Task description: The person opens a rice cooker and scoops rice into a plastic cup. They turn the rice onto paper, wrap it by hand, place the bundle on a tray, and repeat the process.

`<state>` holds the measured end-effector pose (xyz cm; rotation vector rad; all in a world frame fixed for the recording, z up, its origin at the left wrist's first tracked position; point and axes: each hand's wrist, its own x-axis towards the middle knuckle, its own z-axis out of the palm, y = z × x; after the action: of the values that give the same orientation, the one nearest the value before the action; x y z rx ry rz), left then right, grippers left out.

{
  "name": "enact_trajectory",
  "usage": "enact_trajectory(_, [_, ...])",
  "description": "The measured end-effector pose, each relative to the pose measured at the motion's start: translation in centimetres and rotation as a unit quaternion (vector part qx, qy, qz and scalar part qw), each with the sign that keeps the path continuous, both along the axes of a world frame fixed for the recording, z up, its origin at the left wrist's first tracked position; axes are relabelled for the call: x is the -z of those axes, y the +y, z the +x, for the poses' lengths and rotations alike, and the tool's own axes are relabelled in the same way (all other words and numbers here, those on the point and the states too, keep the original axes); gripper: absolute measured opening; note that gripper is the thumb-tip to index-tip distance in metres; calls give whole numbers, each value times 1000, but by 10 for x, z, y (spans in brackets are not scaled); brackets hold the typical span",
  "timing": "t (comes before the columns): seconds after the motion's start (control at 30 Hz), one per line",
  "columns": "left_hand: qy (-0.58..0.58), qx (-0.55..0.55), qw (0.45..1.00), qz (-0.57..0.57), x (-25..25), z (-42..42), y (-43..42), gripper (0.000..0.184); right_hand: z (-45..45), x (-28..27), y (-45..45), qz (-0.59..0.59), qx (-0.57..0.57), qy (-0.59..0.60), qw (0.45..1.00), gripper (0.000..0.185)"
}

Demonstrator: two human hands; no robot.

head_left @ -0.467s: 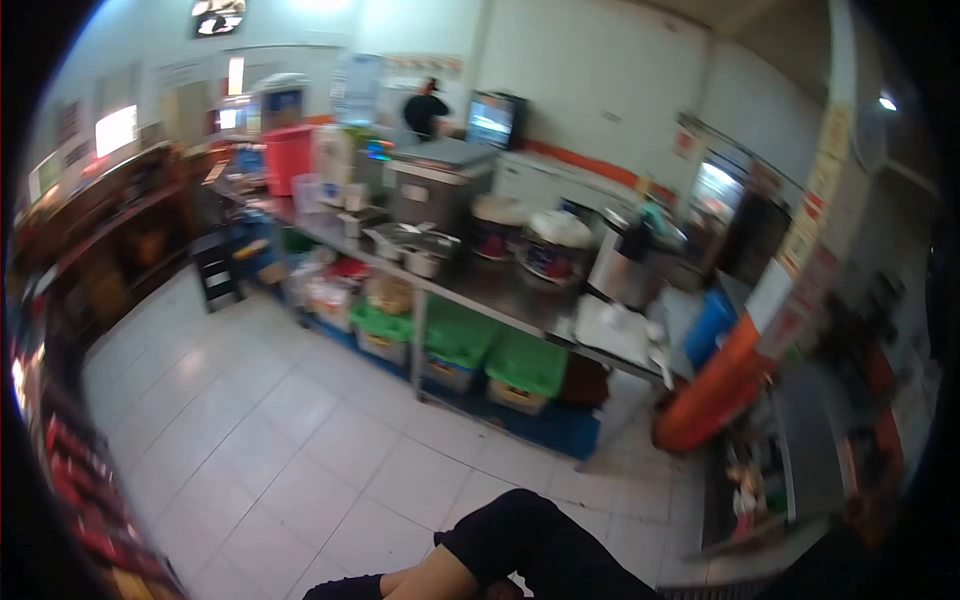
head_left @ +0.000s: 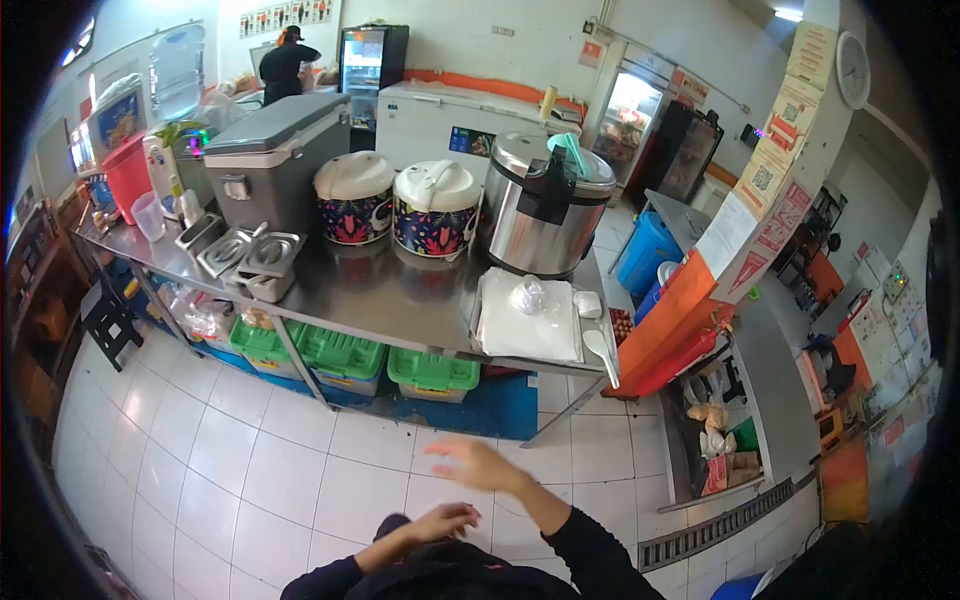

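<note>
My right hand (head_left: 478, 465) is held out in front of me over the tiled floor, fingers stretched to the left and slightly blurred, with nothing in it. Lower and close to my body, my left hand (head_left: 445, 522) is empty too, its fingers loosely bent and apart. Neither hand touches anything. Ahead is a steel table (head_left: 400, 310). At its near right corner lie a stack of white sheets (head_left: 530, 335), a clear plastic bundle (head_left: 528, 295) and a white rice paddle (head_left: 600, 352). A large steel rice cooker (head_left: 540, 225) stands behind them, with a teal cloth (head_left: 570, 152) on its lid.
Two patterned rice cookers (head_left: 437, 215), a grey cooler (head_left: 275, 165) and lidded steel pans (head_left: 270, 255) stand along the table. Green-lidded bins (head_left: 432, 370) sit beneath it. An orange-based pillar (head_left: 690, 325) rises at the right. A person (head_left: 283, 68) works at the back.
My view has swung right and come nearer the table. Both my hands have risen into sight; before, mainly dark clothing and part of a bare arm showed at the bottom.
</note>
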<state>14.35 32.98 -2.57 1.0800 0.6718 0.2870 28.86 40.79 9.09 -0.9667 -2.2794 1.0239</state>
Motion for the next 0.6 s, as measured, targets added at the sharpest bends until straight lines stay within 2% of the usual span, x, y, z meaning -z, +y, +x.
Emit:
enact_trajectory(0.1, [60,-167,984,-17,-12,-22,69,29,61,33,90,-134,171,39,975,37])
enact_trajectory(0.13, [62,-164,984,-20,-5,-28,92,29,83,54,126,-78,215,66,971,40])
enact_trajectory(0.17, [75,-231,969,-50,4,-32,115,27,102,61,158,-59,288,65,953,49])
enact_trajectory(0.2, [87,-297,947,-79,11,-32,138,25,124,84,192,29,367,73,927,58])
enact_trajectory(0.23, [106,-321,938,-80,2,-27,161,22,144,103,228,48,437,85,894,66])
enact_trajectory(0.27, [122,-306,944,-18,2,-24,183,22,164,124,260,102,497,60,860,72])
enact_trajectory(0.3, [135,-291,946,48,2,-19,208,23,169,135,281,99,501,59,858,72])
enact_trajectory(0.33, [136,-286,947,45,1,-11,237,23,172,140,300,143,558,58,816,75])
enact_trajectory(0.37, [173,-231,940,182,-1,0,267,24,177,142,318,186,610,54,768,78])
enact_trajectory(0.4, [204,-171,912,311,-2,13,293,25,172,149,327,196,627,46,753,74])
enact_trajectory(0.43, [221,-107,887,391,-4,27,324,29,169,155,330,194,629,42,751,74])
enact_trajectory(0.5, [244,18,795,554,1,56,390,38,161,167,337,275,650,-94,703,59])
enact_trajectory(0.53, [248,75,733,629,10,72,422,44,159,166,347,272,656,-93,698,59])
enact_trajectory(0.6, [240,154,615,735,29,105,481,54,159,164,345,212,702,-73,676,42])
